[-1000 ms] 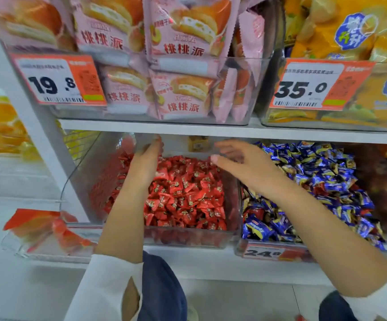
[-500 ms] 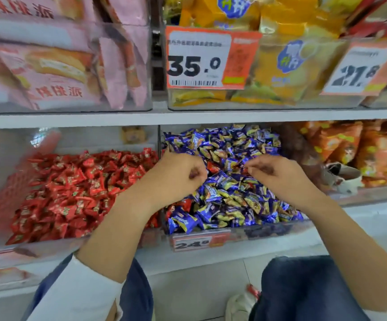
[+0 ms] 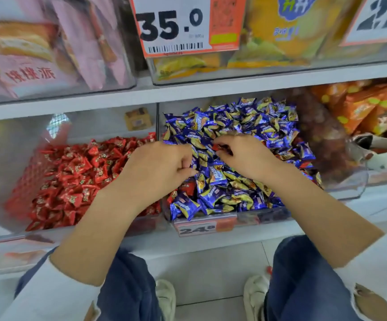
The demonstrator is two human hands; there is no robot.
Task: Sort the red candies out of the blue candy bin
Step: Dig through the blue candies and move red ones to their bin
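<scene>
After hopping across from the red candy bin [image 3: 14,181] that sits just left of the blue candy bin [image 3: 264,215], now digging with both hands right over the middle of the blue pile. Means the drop-off run is done and the next round of picking has started. Right hand [image 3: 245,158]: fingertips curled in tight and pinching what looks like a red candy [image 3: 219,147], barely lifted, still touching the blue candies [image 3: 234,117] at the centre of the bin. Left hand [image 3: 162,167]: hovering at the bin's left side, fingers curled under against the wrappers, but can't tell if anything is actually in there, since the knuckles hide it. Not finished by a long shot, going by what's lying around: more stray red wrappers [image 3: 188,185] tucked at the bin's front-left corner just under the left wrist, plus a bit of red peeking out near its right wall. Probably more buried deeper too, so expect plenty of rummaging. Worth watching the pinch on that crinkly wrapper, looks slippery, and easy to drag a blue one along for the ride.
</scene>
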